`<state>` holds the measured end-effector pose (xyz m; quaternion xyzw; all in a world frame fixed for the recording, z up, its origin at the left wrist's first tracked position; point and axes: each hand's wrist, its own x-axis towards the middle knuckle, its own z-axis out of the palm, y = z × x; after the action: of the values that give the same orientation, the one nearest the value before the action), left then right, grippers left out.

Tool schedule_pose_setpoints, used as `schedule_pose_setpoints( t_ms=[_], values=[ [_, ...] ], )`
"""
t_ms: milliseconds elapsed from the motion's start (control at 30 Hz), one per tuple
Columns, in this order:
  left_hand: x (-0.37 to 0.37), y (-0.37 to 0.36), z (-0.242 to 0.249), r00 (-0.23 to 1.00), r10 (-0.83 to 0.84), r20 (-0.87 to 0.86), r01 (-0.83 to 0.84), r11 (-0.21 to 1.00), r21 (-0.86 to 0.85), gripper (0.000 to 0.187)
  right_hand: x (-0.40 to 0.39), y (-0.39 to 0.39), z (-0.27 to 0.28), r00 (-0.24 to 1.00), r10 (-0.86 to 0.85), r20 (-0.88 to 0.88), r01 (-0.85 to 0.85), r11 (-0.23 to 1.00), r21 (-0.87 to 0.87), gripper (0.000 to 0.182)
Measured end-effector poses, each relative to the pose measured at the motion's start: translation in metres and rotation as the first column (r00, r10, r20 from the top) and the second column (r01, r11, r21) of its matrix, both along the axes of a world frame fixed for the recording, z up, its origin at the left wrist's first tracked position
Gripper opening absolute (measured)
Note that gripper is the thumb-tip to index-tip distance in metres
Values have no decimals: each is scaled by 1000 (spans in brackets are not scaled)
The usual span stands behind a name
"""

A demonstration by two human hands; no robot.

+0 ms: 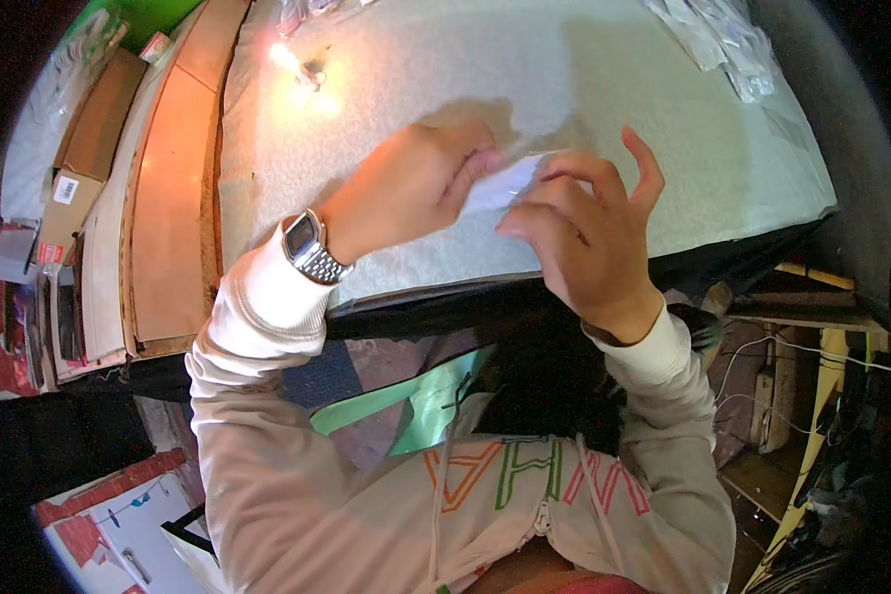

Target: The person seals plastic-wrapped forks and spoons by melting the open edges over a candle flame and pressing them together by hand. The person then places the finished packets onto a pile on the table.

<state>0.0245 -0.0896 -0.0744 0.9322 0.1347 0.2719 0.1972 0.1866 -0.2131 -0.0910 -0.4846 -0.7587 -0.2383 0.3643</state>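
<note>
Both my hands are raised over the pale covered table [386, 119], with a small white translucent packet [505, 186] between them. My left hand [421, 178], a silver watch [312, 246] on its wrist, has its fingers curled on the packet's left end. On the packet's right end, my right hand [584, 213] pinches with thumb and fingers, while its little finger sticks up. The packet looks like thin plastic or paper; its contents cannot be made out.
A lit bulb [287, 59] glows at the table's upper left. Clear plastic bags [723, 45] lie at the upper right. Wooden boards [173, 188] and a cardboard box [89, 148] stand on the left. White cables [762, 342] hang at the lower right.
</note>
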Motion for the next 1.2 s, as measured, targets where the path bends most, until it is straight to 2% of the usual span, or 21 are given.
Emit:
schedule_pose_setpoints(
  t_ms=[67, 167, 200, 300, 400, 500, 533, 633, 700, 733, 833, 933, 1033, 1067, 1167, 1200],
  values=[
    [-1, 13, 3, 1000, -7, -6, 7, 1000, 6, 13, 3, -7, 5, 998, 55, -1, -55, 996, -68, 10],
    [-2, 20, 7, 997, -73, -22, 72, 996, -47, 13, 16, -12, 16, 979, 130, -158, -167, 953, -253, 14],
    [-2, 21, 6, 994, -106, -26, 105, 993, -58, 13, 22, -13, 20, 950, 181, -254, -253, 924, -286, 16],
    [-2, 22, 5, 987, -147, -67, 146, 989, -13, 14, 41, -19, 25, 798, 269, -540, -488, 814, -315, 20],
    [-1, 26, 7, 983, -168, -72, 176, 978, 115, 16, 48, -27, 22, 539, 254, -803, -668, 710, -224, 20],
    [-2, 25, 7, 988, -118, -104, 139, 964, 226, 20, 40, -43, 24, 397, -13, -918, -596, 756, -269, 20],
    [-3, 24, 8, 989, -85, -121, 114, 959, 258, 21, 41, -47, 20, 437, 52, -898, -608, 753, -253, 19],
    [2, 23, 10, 1000, -24, 8, 17, 877, 481, 26, 44, -57, 8, 544, 200, -815, -617, 754, -227, 19],
    [7, 21, 8, 986, 112, 126, -161, 843, 514, 27, 35, -66, 8, 613, 235, -754, -578, 785, -225, 18],
    [8, 21, 8, 967, 177, 185, -249, 815, 523, 27, 31, -68, 5, 612, 257, -748, -566, 803, -187, 19],
    [6, 22, 12, 932, 188, 311, -334, 778, 532, 22, 19, -72, -1, 620, 254, -743, -522, 840, -148, 21],
    [2, 1, 12, 927, 312, 208, -361, 891, 275, 19, 16, -72, -10, 608, 243, -756, -450, 890, -75, 20],
    [4, -2, 1, 953, 194, 233, -288, 819, 496, 19, 14, -72, -14, 628, 225, -745, -376, 926, -38, 19],
    [3, -9, 5, 954, 205, 217, -293, 787, 543, 19, 15, -70, -14, 639, 222, -736, -354, 935, -26, 19],
    [4, -18, 7, 956, 177, 234, -275, 816, 509, 16, 26, -59, -14, 540, 164, -826, -215, 975, 52, 22],
    [7, -14, 3, 955, 118, 273, -248, 821, 514, 13, 26, -57, -13, 411, 175, -895, -219, 972, 89, 25]
  ],
)
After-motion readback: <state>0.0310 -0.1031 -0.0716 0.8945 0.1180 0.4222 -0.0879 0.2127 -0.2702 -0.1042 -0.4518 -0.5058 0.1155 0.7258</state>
